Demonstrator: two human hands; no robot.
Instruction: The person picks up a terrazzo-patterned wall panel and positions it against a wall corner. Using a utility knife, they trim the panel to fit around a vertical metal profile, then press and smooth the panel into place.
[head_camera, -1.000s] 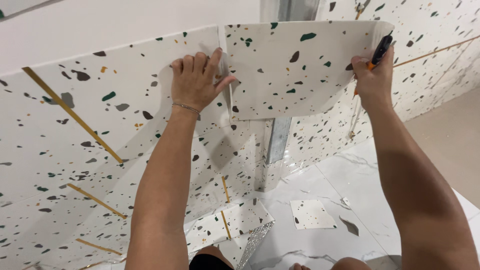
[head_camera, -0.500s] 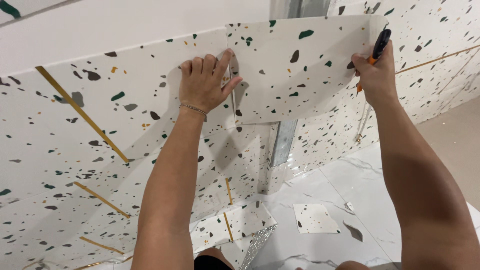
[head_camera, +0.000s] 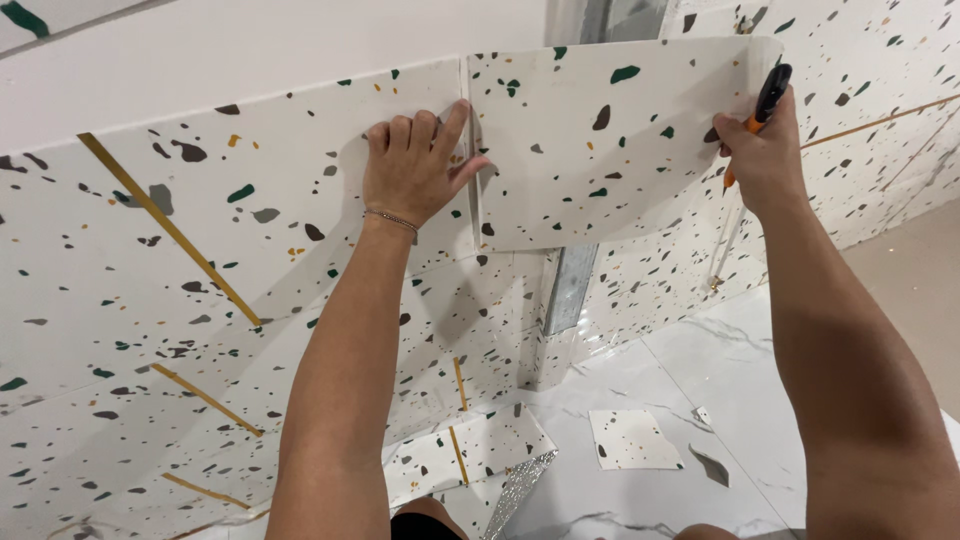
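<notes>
A: Logging the state. The left hand (head_camera: 415, 170) is pressing flat against the terrazzo-pattern sheet (head_camera: 600, 150), fingers together and extended, thumb angled out, right at the vertical seam where the sheet is meeting the covered wall panel (head_camera: 200, 250).

B: And the other side?

A: The right hand (head_camera: 762, 150) is gripping the sheet's right edge, fingers curled shut around a black-and-orange utility knife (head_camera: 768, 100) that is pointing upward. I cannot tell whether the blade is out.

B: Where is the sheet sitting?

A: High on the wall, top edge level with the neighbouring panel. Its left edge is lying against the wall; the right part is bowing away, hanging loose in front of a bare metal strip (head_camera: 572, 290) at the corner.

B: Progress?

A: My judgement: the wall to the left is looking finished, as is the lower course. This piece is only being positioned, not yet stuck down along its full width. The corner is still showing uncovered. Offcuts (head_camera: 635, 440) are lying on the marble-look floor (head_camera: 730, 370), well apart from both hands.
</notes>
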